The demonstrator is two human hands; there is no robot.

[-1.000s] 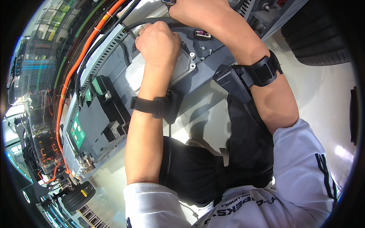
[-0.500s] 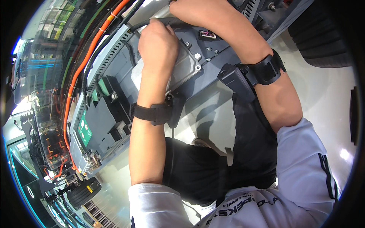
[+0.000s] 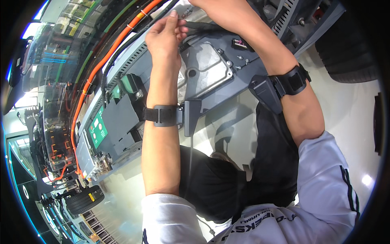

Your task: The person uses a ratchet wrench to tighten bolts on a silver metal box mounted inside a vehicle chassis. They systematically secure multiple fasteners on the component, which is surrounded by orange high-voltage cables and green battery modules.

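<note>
Head view: your left hand is half-curled by the grey tray's far edge, can't tell if it's gripping. The black hose runs rightward from its fingertips; the silver housing sits closer to you. Right hand is cropped, state unclear.

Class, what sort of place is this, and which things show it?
Probably a vehicle workshop or training room: a large black tyre, a thick orange cable and a bolted silver housing.

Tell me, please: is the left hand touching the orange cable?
Apart. The head view shows it plainly: a visible gap separates the left hand from the orange cable, which runs to its left.
</note>
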